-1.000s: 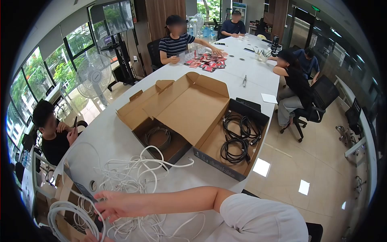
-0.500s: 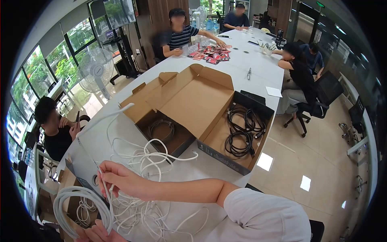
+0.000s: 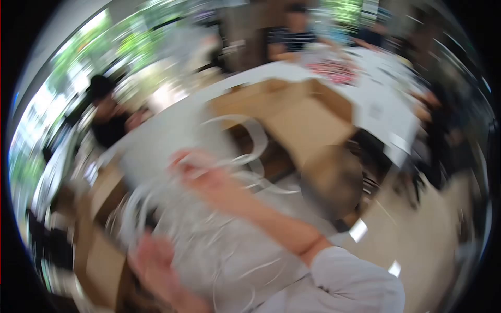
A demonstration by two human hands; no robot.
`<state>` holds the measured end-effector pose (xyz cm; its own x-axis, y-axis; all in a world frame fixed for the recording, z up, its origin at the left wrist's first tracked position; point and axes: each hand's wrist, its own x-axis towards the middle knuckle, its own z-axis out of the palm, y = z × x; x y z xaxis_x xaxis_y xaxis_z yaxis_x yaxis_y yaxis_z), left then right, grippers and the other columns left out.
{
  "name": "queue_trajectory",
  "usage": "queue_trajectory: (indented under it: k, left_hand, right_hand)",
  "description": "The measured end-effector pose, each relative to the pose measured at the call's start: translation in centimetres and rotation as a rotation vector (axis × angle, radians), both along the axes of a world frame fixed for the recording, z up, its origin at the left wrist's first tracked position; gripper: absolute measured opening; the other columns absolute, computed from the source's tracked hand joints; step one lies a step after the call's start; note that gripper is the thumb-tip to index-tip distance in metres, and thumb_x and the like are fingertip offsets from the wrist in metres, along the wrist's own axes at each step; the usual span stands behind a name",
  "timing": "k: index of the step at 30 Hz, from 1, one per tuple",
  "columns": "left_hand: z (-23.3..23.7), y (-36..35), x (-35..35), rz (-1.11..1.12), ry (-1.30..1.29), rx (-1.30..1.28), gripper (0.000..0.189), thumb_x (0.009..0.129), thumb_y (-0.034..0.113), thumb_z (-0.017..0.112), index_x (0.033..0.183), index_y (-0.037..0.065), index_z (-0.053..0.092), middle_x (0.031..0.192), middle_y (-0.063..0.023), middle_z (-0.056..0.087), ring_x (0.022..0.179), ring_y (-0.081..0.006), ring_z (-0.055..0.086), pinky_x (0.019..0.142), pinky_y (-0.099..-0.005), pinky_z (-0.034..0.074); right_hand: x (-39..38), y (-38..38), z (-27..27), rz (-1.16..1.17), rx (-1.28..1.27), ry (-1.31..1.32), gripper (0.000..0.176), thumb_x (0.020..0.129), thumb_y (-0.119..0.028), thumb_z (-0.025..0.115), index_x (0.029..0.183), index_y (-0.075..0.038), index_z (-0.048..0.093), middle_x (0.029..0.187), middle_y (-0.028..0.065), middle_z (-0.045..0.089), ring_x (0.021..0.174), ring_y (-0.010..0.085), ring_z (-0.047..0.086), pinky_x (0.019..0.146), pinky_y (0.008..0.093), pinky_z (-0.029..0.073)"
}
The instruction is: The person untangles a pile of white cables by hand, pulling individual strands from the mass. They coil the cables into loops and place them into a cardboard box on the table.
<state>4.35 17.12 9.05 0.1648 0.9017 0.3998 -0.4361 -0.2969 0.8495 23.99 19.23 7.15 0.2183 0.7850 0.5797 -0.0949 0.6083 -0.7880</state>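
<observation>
Motion smears the whole view. My left hand, low on the left, is closed on a coil of white cable, whose loops rise above the fingers. My right hand is closed over the table and pinches a length of white cable that arcs away to its right; the exact grip is blurred. Under and between my hands lies a loose tangle of white cables.
An open cardboard box stands at the left. Further back are open boxes with brown lids, and black cables at the right. Red packets lie on the far table. Several people sit around it.
My head view has swung left, so the boxes and people appear further right. My right hand has moved away from the coil and my left hand, with the cable.
</observation>
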Motion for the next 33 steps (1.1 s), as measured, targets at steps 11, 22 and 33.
queue_trajectory:
  k: [11, 22, 33]
  left_hand:
    - [-1.6, 7.1, -6.2, 0.403, -0.228, -0.432, 0.021, 0.093, 0.026, 0.056, 0.107, 0.01, 0.056, 0.067, 0.0011, 0.057, 0.061, -0.0102, 0.056, 0.063, -0.0294, 0.049]
    - [3.3, 1.5, -4.5, -0.348, -0.527, -0.191, 0.022, 0.102, 0.021, 0.038, 0.089, 0.004, 0.042, 0.053, 0.0036, 0.017, 0.044, -0.0051, 0.016, 0.048, -0.0193, 0.022]
    - [4.1, -1.1, -3.7, -0.353, -0.696, -0.091, 0.03, 0.101, 0.032, 0.039, 0.079, 0.011, 0.037, 0.05, 0.0056, 0.018, 0.043, -0.0059, 0.015, 0.046, -0.0234, 0.02]
  right_hand:
    - [-10.1, 14.6, 7.4, 0.061, 0.056, -0.78, 0.039, 0.075, -0.035, 0.068, 0.092, -0.001, 0.058, 0.057, 0.0091, 0.059, 0.05, 0.0205, 0.057, 0.047, 0.0356, 0.044]
    - [-3.8, -0.4, 2.1, -0.163, -0.314, -0.36, 0.048, 0.091, -0.036, 0.049, 0.062, 0.002, 0.056, 0.057, 0.018, 0.059, 0.06, 0.0317, 0.064, 0.058, 0.0435, 0.049]
    - [-4.8, -0.9, -2.2, 0.963, -0.53, 0.757, 0.039, 0.098, -0.046, 0.039, 0.108, -0.01, 0.049, 0.104, 0.0094, 0.063, 0.093, 0.0191, 0.063, 0.07, 0.0334, 0.051]
